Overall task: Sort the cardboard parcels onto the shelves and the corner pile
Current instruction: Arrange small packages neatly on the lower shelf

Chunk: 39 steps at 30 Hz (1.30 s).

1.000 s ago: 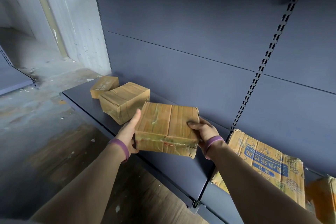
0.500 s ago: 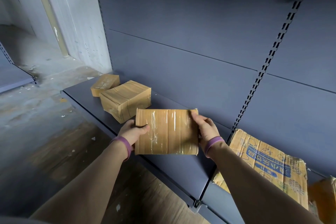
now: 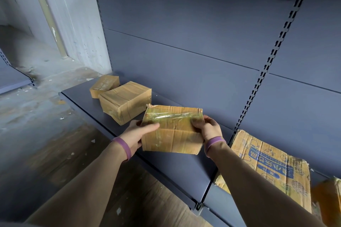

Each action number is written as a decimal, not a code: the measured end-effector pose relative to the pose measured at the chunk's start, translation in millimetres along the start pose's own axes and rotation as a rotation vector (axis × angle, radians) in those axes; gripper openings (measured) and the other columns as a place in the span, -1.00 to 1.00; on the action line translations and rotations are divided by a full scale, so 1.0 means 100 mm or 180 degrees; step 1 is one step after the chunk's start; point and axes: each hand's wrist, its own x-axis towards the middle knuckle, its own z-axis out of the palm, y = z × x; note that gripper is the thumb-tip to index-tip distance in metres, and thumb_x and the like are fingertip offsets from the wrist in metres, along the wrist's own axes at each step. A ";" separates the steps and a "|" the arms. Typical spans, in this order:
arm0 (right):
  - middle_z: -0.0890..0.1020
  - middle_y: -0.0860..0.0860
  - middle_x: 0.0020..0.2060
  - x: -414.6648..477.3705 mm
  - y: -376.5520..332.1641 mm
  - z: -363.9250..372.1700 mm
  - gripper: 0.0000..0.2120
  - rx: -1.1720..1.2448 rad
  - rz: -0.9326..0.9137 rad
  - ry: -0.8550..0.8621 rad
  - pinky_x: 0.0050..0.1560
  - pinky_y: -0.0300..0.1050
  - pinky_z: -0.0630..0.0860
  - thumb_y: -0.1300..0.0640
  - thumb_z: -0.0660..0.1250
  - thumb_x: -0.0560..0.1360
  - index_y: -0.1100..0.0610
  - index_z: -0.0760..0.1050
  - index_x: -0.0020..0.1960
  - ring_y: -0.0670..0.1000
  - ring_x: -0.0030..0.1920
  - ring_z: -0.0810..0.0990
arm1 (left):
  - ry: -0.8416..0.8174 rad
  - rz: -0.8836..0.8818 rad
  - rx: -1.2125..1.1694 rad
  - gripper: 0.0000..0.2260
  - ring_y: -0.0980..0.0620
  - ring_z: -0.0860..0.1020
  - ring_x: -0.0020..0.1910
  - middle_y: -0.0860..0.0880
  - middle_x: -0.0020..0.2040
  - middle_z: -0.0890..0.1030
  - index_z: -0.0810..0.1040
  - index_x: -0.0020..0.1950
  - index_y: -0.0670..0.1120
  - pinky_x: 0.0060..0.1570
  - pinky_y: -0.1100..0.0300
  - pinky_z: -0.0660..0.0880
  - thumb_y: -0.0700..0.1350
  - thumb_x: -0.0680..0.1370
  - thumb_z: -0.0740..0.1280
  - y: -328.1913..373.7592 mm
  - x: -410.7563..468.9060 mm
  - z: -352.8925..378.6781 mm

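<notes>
**Tan Cardboard Against Slate Blue**

The held parcel (image 3: 173, 134) is seen in tan-brown cardboard, tinged yellow-green under glossy clear tape along its far edge. The same tan is shown by the bigger parcel (image 3: 127, 101) and the small parcel (image 3: 104, 85) at far left. A blue label panel and dark line drawings are printed on the yellow-tan flat carton (image 3: 273, 167) at right. Purple wristbands (image 3: 123, 147) are worn. The shelf (image 3: 175, 164) is painted dark slate blue; the floor (image 3: 36, 125) is mottled grey and brown.

Five cardboard parcels (image 3: 172, 134) (image 3: 125, 101) (image 3: 104, 85) (image 3: 273, 164) (image 3: 328, 199), one of them printed in blue. Two hands (image 3: 137, 132) (image 3: 208, 129). Two purple wristbands (image 3: 122, 146) (image 3: 215, 143).
</notes>
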 end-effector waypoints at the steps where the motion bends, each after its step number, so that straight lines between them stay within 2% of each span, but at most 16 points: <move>1: 0.69 0.11 -0.02 0.01 0.00 -0.01 -0.56 -0.0065 0.0004 -0.0028 0.21 0.14 0.55 0.26 0.45 0.27 0.18 0.58 0.16 0.15 -0.02 0.63 | 0.0027 -0.0059 -0.0069 0.01 -0.09 0.45 0.31 -0.04 0.32 0.50 0.27 0.49 -0.01 0.31 -0.09 0.38 0.23 0.13 0.60 0.01 0.01 0.02; 4: 0.68 0.12 -0.08 0.01 0.01 -0.03 -0.54 -0.0248 -0.0012 -0.0122 0.15 0.07 0.55 0.41 0.36 0.28 0.19 0.59 0.16 0.17 -0.02 0.61 | 0.0337 -0.0268 -0.0165 0.18 -0.12 0.46 0.31 -0.05 0.33 0.50 0.27 0.50 0.04 0.28 -0.12 0.43 0.47 -0.02 0.51 0.01 0.06 0.05; 8: 0.64 0.06 -0.08 -0.01 -0.01 -0.01 -0.51 -0.0198 -0.0116 -0.0142 0.09 -0.04 0.53 0.58 0.27 0.33 0.18 0.53 0.15 0.07 -0.08 0.58 | 0.0724 -0.0203 -0.0040 0.10 -0.12 0.54 0.21 -0.07 0.24 0.56 0.35 0.44 -0.01 0.23 -0.14 0.52 0.38 -0.02 0.54 -0.03 0.09 0.03; 10: 0.60 0.01 -0.11 -0.03 -0.03 -0.01 -0.47 -0.0161 -0.0196 -0.0172 -0.09 -0.15 0.50 0.63 0.24 0.35 0.15 0.47 0.16 -0.02 -0.16 0.55 | 0.0730 -0.0093 0.0019 -0.05 -0.09 0.58 0.16 -0.05 0.21 0.60 0.43 0.37 0.00 0.22 -0.12 0.53 0.27 0.04 0.59 -0.05 0.09 0.03; 12: 0.60 -0.01 -0.14 -0.05 -0.05 -0.02 -0.47 -0.0095 -0.0255 -0.0238 -0.18 -0.18 0.50 0.61 0.29 0.38 0.12 0.46 0.19 -0.04 -0.19 0.56 | 0.0631 -0.0029 0.0022 -0.37 -0.08 0.62 0.11 -0.04 0.16 0.65 0.54 0.28 0.01 0.20 -0.10 0.54 0.12 0.27 0.61 -0.04 0.08 0.05; 14: 0.66 0.00 -0.14 -0.05 -0.04 -0.01 -0.54 0.0076 -0.0233 -0.0305 -0.09 -0.14 0.55 0.45 0.43 0.40 0.07 0.46 0.17 -0.02 -0.18 0.61 | 0.0573 0.0017 0.0000 -0.63 -0.07 0.64 0.08 -0.06 0.11 0.68 0.60 0.18 0.00 0.18 -0.10 0.57 -0.03 0.41 0.56 -0.04 0.08 0.06; 16: 0.68 0.03 -0.04 -0.05 -0.01 0.00 -0.62 0.0232 -0.0101 -0.0280 0.08 -0.01 0.59 0.14 0.56 0.37 0.02 0.48 0.10 0.01 -0.10 0.65 | 0.0592 0.0087 -0.0044 -0.74 -0.07 0.64 0.05 -0.07 0.07 0.69 0.62 0.09 -0.01 0.16 -0.11 0.58 -0.12 0.44 0.54 -0.06 0.08 0.06; 18: 0.65 0.04 0.05 -0.04 0.02 0.03 -0.60 0.0279 0.0062 -0.0165 0.21 0.12 0.56 -0.15 0.53 0.36 0.03 0.48 0.04 0.05 0.04 0.64 | 0.0616 0.0193 -0.0053 -0.79 -0.06 0.64 0.02 -0.05 0.03 0.68 0.61 0.03 0.00 0.14 -0.05 0.58 -0.20 0.46 0.52 -0.08 0.07 0.04; 20: 0.62 0.09 0.12 -0.04 0.04 0.04 -0.50 0.0330 0.0088 -0.0087 0.26 0.17 0.52 -0.28 0.48 0.30 0.04 0.45 0.01 0.11 0.13 0.63 | 0.0579 0.0260 -0.0011 -0.73 -0.05 0.64 0.03 -0.05 0.03 0.68 0.60 0.04 0.00 0.17 -0.02 0.56 -0.26 0.43 0.52 -0.08 0.07 0.02; 22: 0.62 0.12 0.10 -0.02 0.06 0.03 -0.55 0.0372 0.0039 0.0000 0.28 0.17 0.51 -0.20 0.50 0.34 0.06 0.43 -0.01 0.12 0.11 0.63 | 0.0513 0.0271 0.0172 -0.63 -0.07 0.65 0.07 -0.06 0.07 0.69 0.59 0.10 0.00 0.23 -0.07 0.53 -0.29 0.38 0.55 -0.07 0.09 0.01; 25: 0.60 0.17 0.15 0.03 0.07 -0.01 -0.78 0.0346 -0.0020 0.0052 0.30 0.18 0.49 0.17 0.45 0.50 0.09 0.44 0.05 0.15 0.06 0.60 | 0.0465 0.0302 0.0398 -0.52 -0.07 0.62 0.13 -0.04 0.10 0.67 0.53 0.17 0.01 0.27 -0.11 0.50 -0.30 0.34 0.56 -0.09 0.12 0.01; 28: 0.62 0.22 0.19 0.06 0.08 -0.06 -0.65 0.0327 0.0031 -0.0018 0.28 0.22 0.50 0.34 0.39 0.47 0.19 0.50 0.24 0.22 0.10 0.62 | 0.0216 0.0357 0.0279 -0.43 -0.05 0.60 0.18 -0.03 0.15 0.66 0.49 0.29 -0.02 0.26 -0.08 0.51 -0.30 0.33 0.54 -0.09 0.10 0.04; 34: 0.68 0.19 0.05 0.00 0.05 -0.12 -0.55 -0.0004 0.0009 -0.0043 0.20 0.22 0.55 0.45 0.25 0.47 0.20 0.50 0.33 0.22 0.01 0.64 | 0.0199 0.0334 -0.0239 -0.55 -0.08 0.58 0.15 -0.11 0.15 0.62 0.43 0.32 -0.11 0.22 -0.06 0.51 -0.44 0.48 0.31 -0.01 0.06 0.16; 37: 0.68 0.15 -0.01 -0.03 0.03 -0.14 -0.55 -0.0093 -0.0023 -0.0061 0.20 0.21 0.55 0.46 0.22 0.47 0.21 0.51 0.32 0.23 0.02 0.64 | 0.0389 0.0143 -0.0501 -0.72 -0.11 0.57 0.15 -0.13 0.12 0.61 0.46 0.22 -0.14 0.13 -0.04 0.53 -0.37 0.56 0.21 0.04 0.07 0.19; 39: 0.67 0.11 -0.04 -0.04 0.03 -0.14 -0.54 -0.0116 -0.0045 -0.0067 0.22 0.22 0.54 0.46 0.22 0.47 0.18 0.51 0.31 0.26 0.08 0.63 | 0.0399 0.0184 -0.0485 -0.83 -0.08 0.60 0.10 -0.09 0.07 0.65 0.52 0.13 -0.09 0.09 -0.02 0.55 -0.27 0.58 0.26 0.02 0.07 0.17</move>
